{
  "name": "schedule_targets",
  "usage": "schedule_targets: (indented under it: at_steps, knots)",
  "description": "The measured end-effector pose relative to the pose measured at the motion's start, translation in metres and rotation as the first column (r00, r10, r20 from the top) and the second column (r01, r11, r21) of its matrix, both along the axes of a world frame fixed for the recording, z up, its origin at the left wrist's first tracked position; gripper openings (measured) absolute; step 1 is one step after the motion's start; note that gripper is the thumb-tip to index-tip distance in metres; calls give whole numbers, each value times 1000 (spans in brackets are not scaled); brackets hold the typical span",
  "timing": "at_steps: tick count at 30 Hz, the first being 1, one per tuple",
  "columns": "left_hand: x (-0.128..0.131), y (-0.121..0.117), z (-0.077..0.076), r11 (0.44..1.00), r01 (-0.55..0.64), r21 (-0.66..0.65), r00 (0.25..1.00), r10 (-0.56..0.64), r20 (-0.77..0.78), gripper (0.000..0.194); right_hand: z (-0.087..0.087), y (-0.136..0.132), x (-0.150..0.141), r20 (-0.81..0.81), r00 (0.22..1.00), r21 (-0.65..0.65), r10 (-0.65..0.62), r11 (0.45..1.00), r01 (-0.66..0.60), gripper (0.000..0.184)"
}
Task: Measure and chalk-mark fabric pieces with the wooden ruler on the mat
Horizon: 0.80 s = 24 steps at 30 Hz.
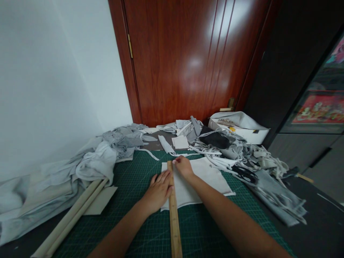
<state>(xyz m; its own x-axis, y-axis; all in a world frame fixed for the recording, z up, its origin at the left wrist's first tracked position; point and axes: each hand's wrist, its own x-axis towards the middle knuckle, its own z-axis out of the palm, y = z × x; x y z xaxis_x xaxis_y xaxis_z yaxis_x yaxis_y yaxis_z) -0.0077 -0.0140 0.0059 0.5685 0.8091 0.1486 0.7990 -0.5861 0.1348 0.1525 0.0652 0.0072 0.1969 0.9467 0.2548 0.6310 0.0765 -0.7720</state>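
A wooden ruler [175, 222] lies lengthwise over a piece of white cloth [208, 181] on a green gridded cutting mat [134, 233]. My left hand [158, 190] rests flat, its fingers stretched over the cloth and the ruler's left edge, the thumb against the ruler. Close to the ruler's far end, my right hand [184, 167] is bent down onto the cloth with its fingers pinched together. Whatever sits between those fingertips is too small to make out. The right forearm crosses above the cloth.
Grey and white cloth [96, 161] is heaped on the left beside long pale rolls [72, 218]. Scraps and strips [242, 154] pile up on the right, with black-handled scissors [244, 173] among them. Behind stand a white box [249, 136] and a wooden door [174, 64].
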Motion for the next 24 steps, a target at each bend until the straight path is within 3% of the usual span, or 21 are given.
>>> schedule_targets:
  at_steps: [7,24]
  knots:
    - [2,-2,3,999,-3,-34,1000,2,-22,50,0,15,-4,117,993,-56,-20,998,27,12]
    - [-2,0,1,999,22,-37,999,-23,-35,52,5,7,-4,180,984,-87,7,996,9,18]
